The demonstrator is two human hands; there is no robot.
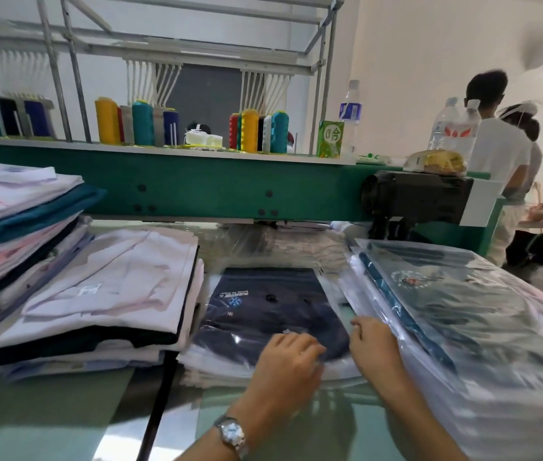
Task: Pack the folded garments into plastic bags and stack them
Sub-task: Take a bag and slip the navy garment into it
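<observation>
Both hands are at the near edge of the bag (325, 296) in the middle of the worktop (47, 420).

Left hand (288, 356): forearm comes in from bottom centre, watch (232, 434) on the wrist. Palm down, knuckles up, fingers curled with the tips on the film over the garment's near edge. The hand is blurred, so I can't tell whether it pinches the film or only presses on it.

Right hand (371, 341): forearm comes in from bottom right, angled toward the centre. The hand sits just right of the left one and apart from it. Fingers are curled, with thumb and forefinger closed on the film at the bag's near right corner.

Navy garment (273, 307): folded flat inside the clear bag, small pale print at its upper left. The bag lies on top of a low pile of other clear bags.

Packed stack (463, 311): right of the bag and touching it. It holds bagged garments with a dark one on top and sits higher than the middle pile.

Folded stack (107, 294): left of the bag and unbagged, with a white shirt on top and dark layers below. A taller mixed stack (14, 221) sits further left, in white, teal and pink.

Behind them a green machine beam (197, 184) carries thread cones (250, 131), bottles (350, 111) and a green carton (330, 138). People (496, 144) stand at back right.
</observation>
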